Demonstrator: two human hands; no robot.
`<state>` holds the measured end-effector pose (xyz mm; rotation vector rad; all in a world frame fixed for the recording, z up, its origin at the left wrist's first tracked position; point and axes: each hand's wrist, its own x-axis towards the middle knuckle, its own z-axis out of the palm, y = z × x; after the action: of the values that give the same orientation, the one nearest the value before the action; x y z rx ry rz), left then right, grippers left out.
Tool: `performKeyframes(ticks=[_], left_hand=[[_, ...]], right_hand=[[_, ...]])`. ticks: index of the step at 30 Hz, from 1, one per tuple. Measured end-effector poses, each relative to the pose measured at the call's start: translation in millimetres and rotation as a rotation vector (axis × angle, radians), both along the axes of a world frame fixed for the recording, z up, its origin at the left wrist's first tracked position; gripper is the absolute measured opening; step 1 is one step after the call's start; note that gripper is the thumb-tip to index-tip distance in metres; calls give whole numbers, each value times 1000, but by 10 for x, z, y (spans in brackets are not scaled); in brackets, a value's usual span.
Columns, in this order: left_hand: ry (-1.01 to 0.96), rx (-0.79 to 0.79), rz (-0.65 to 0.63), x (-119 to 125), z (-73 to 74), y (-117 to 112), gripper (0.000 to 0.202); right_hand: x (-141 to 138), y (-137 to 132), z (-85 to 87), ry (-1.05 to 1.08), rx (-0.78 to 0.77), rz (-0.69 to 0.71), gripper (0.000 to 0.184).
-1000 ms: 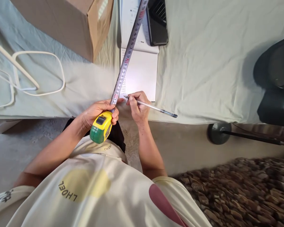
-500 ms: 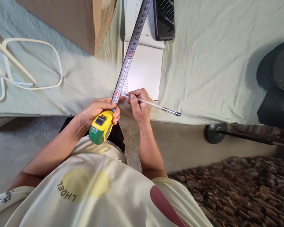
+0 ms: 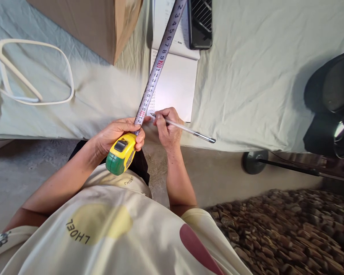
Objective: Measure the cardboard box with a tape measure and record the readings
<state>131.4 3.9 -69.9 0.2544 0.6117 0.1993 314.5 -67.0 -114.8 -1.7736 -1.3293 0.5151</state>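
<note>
My left hand (image 3: 119, 133) grips a yellow and green tape measure (image 3: 120, 153) at the table's near edge, its thumb on the blade. The blade (image 3: 159, 63) is pulled out and runs up and away across the left part of an open notebook (image 3: 177, 82). My right hand (image 3: 169, 128) is closed around a clear pen (image 3: 193, 132) with a dark end. The pen's tip points at the notebook's lower left, below a column of small handwritten lines. Whether the tip touches the paper I cannot tell.
A black phone (image 3: 200, 25) lies on the notebook's upper page. Left of it stands a cardboard box (image 3: 83, 26), with a white cable (image 3: 71, 76) nearby. A black object (image 3: 329, 88) sits on the cloth-covered table (image 3: 246, 76) at right. Brown chips or stones (image 3: 278, 225) cover the floor, lower right.
The view has shifted slightly. My right hand and the pen have moved very little, the pen's back end dipping a bit. The tape measure stays in my left hand.
</note>
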Motion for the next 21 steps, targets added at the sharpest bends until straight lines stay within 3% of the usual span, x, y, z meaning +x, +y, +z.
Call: performKeyframes(ticks=[21], left_hand=[[5,1,-14,-3,18,-1,30]], right_hand=[[2,-1,-7,-17,12,-9,19]])
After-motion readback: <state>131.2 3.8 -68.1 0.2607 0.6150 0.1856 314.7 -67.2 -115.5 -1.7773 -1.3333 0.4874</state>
